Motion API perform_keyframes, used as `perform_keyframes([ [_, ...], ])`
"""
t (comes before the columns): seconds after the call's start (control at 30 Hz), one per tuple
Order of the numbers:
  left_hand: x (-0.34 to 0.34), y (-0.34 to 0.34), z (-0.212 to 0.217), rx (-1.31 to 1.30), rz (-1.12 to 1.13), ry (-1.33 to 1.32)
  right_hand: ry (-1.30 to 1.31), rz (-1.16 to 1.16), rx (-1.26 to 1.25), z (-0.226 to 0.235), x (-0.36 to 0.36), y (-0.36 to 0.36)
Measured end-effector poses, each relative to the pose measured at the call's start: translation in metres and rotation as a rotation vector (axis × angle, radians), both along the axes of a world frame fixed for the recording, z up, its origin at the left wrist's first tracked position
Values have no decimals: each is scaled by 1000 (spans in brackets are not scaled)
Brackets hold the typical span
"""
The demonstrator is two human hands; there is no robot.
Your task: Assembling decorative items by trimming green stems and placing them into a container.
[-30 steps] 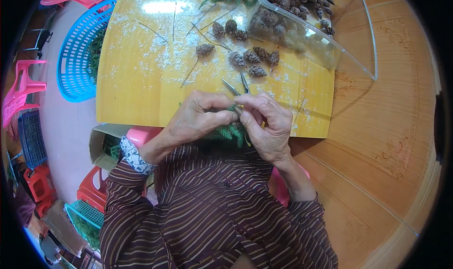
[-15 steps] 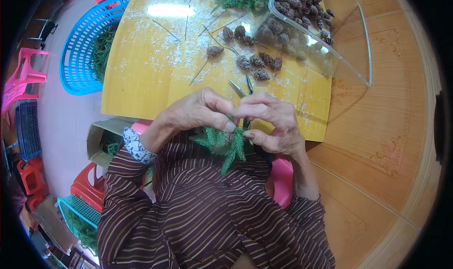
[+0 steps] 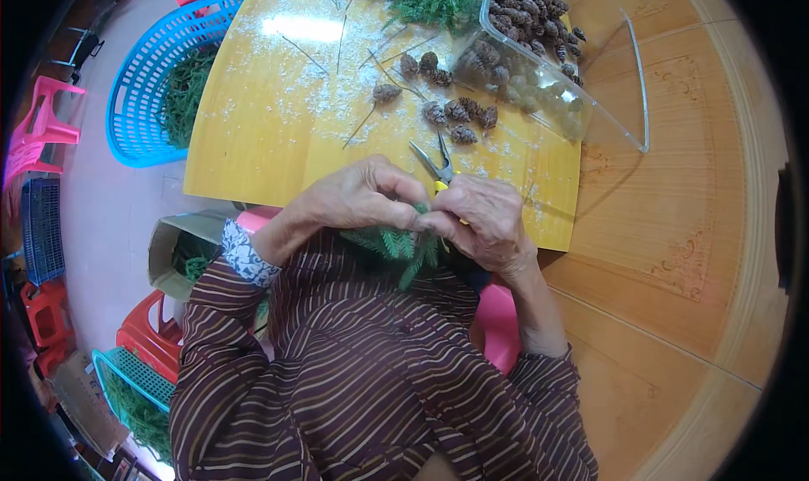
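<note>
Close to my body, at the near edge of the yellow table (image 3: 278,161), my left hand (image 3: 362,196) pinches a green artificial pine sprig (image 3: 400,245) that hangs below the fingers. My right hand (image 3: 480,220) presses thumb and forefinger against the same spot at the sprig's top, fingertips meeting the left ones. What lies between the fingertips is hidden. Just beyond my right hand are needle-nose pliers (image 3: 440,162) with yellow handles, jaws apart, lying on the table. Past them rest several loose pine cones (image 3: 462,110), and one pine cone on a wire stem (image 3: 386,93).
A clear plastic box (image 3: 539,89) of pine cones lies tilted at the back right. Green sprigs (image 3: 430,0) are heaped at the far edge, with thin wires and white flakes nearer. To the left stand a blue basket (image 3: 126,102), a cardboard box (image 3: 160,257) and a red stool (image 3: 147,333).
My right hand has moved left and curled in, its fingertips now meeting my left hand's at the sprig. The sprig has risen slightly, and the pliers' yellow handles show more.
</note>
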State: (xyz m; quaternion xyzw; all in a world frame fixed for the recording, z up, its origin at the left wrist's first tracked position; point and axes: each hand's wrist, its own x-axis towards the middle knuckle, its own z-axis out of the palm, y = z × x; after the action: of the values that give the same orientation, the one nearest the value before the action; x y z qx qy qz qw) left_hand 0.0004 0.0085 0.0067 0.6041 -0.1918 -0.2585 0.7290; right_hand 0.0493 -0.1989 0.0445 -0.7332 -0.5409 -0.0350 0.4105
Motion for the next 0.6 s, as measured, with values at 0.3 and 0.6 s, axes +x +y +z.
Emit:
perform_keyframes([
  [0.3,-5,-11,4,84,281,-135,770,-254,-110,-13,-1,0],
  [0.6,-8,-3,2,-271,121,197,126,67,136,8,6,9],
])
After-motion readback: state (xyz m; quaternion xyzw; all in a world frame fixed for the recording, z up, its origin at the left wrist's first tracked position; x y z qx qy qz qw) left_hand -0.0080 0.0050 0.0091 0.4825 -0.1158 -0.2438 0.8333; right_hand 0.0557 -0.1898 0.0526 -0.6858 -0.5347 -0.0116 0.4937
